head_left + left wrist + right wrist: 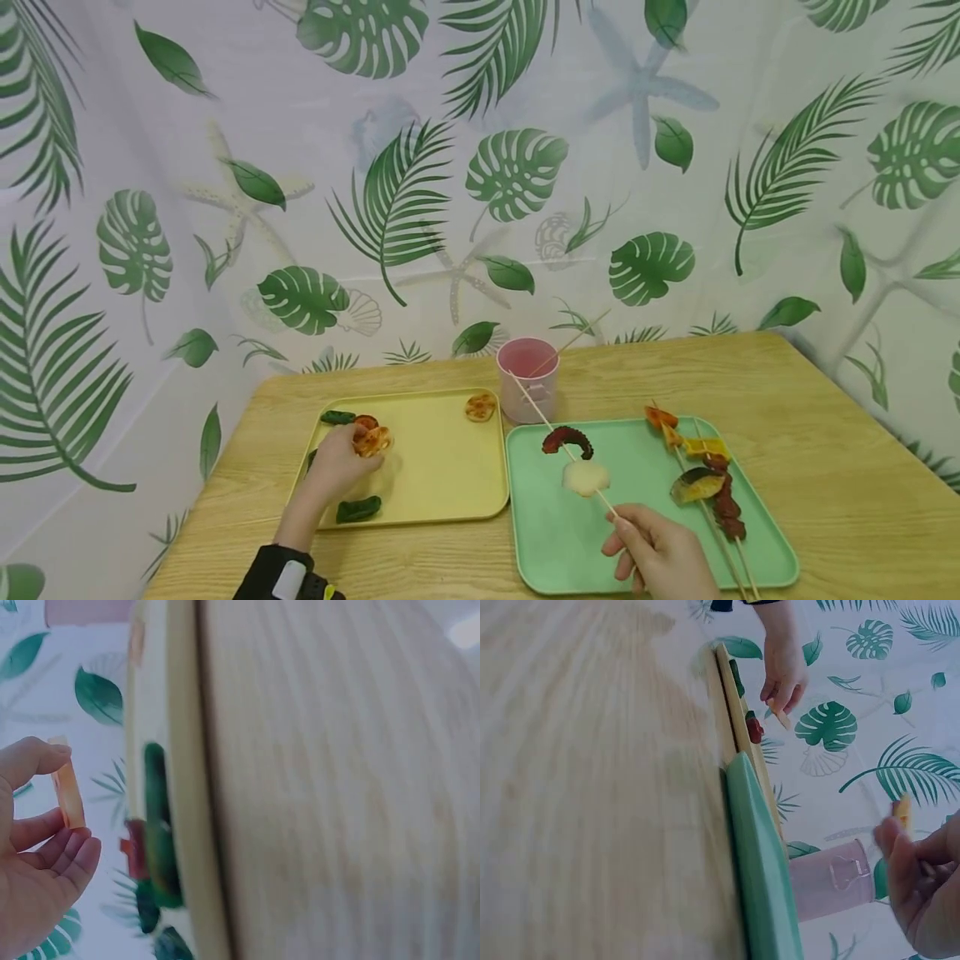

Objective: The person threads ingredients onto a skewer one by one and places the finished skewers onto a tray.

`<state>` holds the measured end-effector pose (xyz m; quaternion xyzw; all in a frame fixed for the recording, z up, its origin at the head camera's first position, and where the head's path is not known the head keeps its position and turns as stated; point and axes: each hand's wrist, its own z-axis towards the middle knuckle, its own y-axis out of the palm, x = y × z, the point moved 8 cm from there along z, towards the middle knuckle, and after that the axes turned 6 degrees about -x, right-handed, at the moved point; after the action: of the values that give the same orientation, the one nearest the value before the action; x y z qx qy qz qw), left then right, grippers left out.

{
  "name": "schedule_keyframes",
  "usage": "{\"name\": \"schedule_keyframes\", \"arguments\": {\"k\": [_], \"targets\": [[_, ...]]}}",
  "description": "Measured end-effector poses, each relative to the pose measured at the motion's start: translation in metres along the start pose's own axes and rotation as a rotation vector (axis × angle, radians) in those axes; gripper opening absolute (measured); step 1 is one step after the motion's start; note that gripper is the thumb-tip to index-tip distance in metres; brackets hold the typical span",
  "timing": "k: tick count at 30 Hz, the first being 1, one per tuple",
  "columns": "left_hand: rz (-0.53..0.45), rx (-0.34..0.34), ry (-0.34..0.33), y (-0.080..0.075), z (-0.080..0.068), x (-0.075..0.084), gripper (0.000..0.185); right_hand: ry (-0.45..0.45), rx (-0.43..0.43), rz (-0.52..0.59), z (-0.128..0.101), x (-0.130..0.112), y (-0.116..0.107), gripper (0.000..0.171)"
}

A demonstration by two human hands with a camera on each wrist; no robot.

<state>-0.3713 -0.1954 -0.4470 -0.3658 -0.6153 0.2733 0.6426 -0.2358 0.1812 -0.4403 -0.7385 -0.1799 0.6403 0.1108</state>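
My left hand (337,467) pinches a browned, orange-yellow round slice (372,442) above the left part of the yellow tray (435,475). Seen edge-on in the left wrist view, the slice (69,791) sits between thumb and fingers. My right hand (660,550) grips the lower end of a wooden skewer (531,402), tilted up and leftward over the green tray (547,542). Threaded on it are a dark red tentacle-like piece (567,440) and, below that, a pale chunk (586,477). Behind the left fingers lies a red piece (366,422), partly hidden.
Dark green pieces (358,509) lie along the yellow tray's left side, and another browned slice (480,407) in its far right corner. A pink cup (527,392) with a stick stands behind the trays. Loaded skewers (727,504) rest on the green tray's right side.
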Motion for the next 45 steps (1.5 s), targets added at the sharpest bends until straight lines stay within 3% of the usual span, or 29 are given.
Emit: {"name": "schedule_keyframes", "arguments": {"k": [8,11,17,22,26,32,38,45], "targets": [[0.006,-0.05,0.129,0.007,-0.002,0.062,0.046,-0.114,0.029,-0.48,0.004,-0.024,-0.01,0.009],[-0.013,-0.073,0.157,0.01,-0.003,0.082,0.046,-0.135,0.043,-0.562,0.004,-0.029,-0.012,0.009],[-0.134,-0.097,0.127,0.015,-0.003,0.105,0.046,-0.085,0.039,-0.415,0.0,-0.023,-0.015,0.011],[-0.229,-0.087,0.107,0.015,0.003,0.111,0.047,-0.149,0.026,-0.337,-0.009,-0.026,-0.014,0.013],[-0.324,-0.075,0.119,0.017,0.006,0.113,0.047,-0.254,-0.02,-0.312,-0.02,-0.034,-0.011,0.013],[-0.587,-0.13,0.16,0.024,0.004,0.117,0.044,-0.321,-0.024,-0.307,-0.029,-0.04,-0.009,0.013],[-0.718,-0.215,0.19,0.031,0.004,0.118,0.045,-0.314,-0.017,-0.303,-0.029,-0.04,-0.01,0.014],[-0.831,-0.234,0.179,0.035,0.006,0.116,0.044,-0.29,-0.018,-0.282,-0.028,-0.037,-0.01,0.015]]}}
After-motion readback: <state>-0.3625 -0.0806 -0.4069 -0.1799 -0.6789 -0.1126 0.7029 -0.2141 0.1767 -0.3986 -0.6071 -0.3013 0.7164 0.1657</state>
